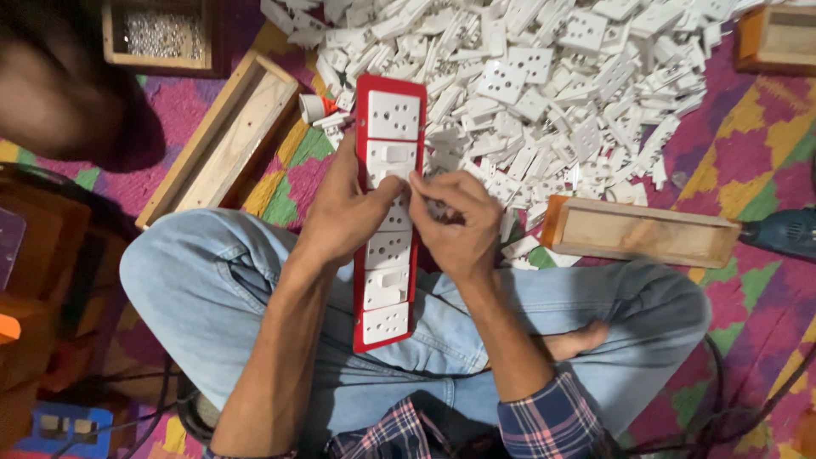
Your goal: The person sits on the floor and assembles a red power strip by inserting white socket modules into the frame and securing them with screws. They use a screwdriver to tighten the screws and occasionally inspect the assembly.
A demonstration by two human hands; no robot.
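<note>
Centre frame: left hand and right hand both closed on red extension board frame | likely rigid, light plastic; hold by long edges | upper frame: white socket pile

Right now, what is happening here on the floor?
A person sits cross-legged on a colourful mat, holding a long red frame filled with white socket and switch modules over the lap. The left hand grips its left edge, and the right hand pinches at a module near the middle. A large pile of white socket parts lies ahead.
</note>
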